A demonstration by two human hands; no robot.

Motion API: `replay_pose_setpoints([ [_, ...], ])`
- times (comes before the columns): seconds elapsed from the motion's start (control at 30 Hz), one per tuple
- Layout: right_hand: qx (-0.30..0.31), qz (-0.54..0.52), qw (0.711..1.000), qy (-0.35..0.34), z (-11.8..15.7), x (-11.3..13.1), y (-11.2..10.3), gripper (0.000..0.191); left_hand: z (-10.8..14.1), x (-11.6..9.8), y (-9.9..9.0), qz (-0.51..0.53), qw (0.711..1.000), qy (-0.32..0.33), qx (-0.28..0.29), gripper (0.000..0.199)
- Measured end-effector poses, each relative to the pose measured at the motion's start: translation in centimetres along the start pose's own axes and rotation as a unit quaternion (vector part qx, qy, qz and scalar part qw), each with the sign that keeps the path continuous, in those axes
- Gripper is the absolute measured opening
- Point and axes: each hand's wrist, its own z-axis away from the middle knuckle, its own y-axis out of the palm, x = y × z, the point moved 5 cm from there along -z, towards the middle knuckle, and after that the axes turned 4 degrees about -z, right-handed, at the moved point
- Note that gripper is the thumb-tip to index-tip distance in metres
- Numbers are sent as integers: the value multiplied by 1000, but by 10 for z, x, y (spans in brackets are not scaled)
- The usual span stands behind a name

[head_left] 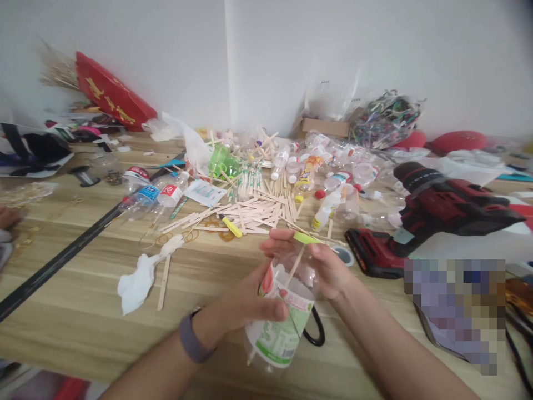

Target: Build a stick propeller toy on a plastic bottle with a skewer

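Note:
A clear plastic bottle (287, 316) with a green and pink label tilts over the near part of the table, its yellow-green cap (306, 239) pointing away from me. My left hand (254, 300) wraps round the bottle's left side, thumb across the label. My right hand (328, 272) is closed round the neck and cap end. A thin wooden stick (295, 265) shows at the bottle's upper part; whether it is inside cannot be made out. Below the right hand, a black loop (318, 330) lies beside the bottle.
Wooden sticks (266, 211) and a yellow cutter (232, 226) lie ahead, with many plastic bottles (333, 161) behind. A red and black drill (441, 205) stands at right. White tissue (135, 283) and a long black bar (62, 258) are at left. Part of another person's hand (8, 216) shows far left.

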Motion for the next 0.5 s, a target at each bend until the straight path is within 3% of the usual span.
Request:
replay_pose_setpoints([
  [0.1,-46,9,999,9,1,-6,-6,30,0,-1,2,-18,1000,-19,6,65],
  [0.17,-78,23,997,6,1,-8,-5,27,-1,-4,3,-68,998,-9,0,59],
  [0.23,-140,58,988,-3,1,-9,-3,29,0,-6,-3,-170,982,2,-77,65],
  [0.3,-224,99,970,-18,3,-7,-2,33,4,-6,-12,-277,942,-7,-192,72],
  [0.37,-284,124,950,-32,6,-3,0,34,7,-7,-15,-324,911,-12,-256,74],
  [0.43,-280,121,952,-35,7,0,3,35,6,-9,-10,-288,933,15,-216,72],
  [0.5,-208,93,974,-17,7,2,6,40,2,-10,-1,-202,974,35,-100,65],
])
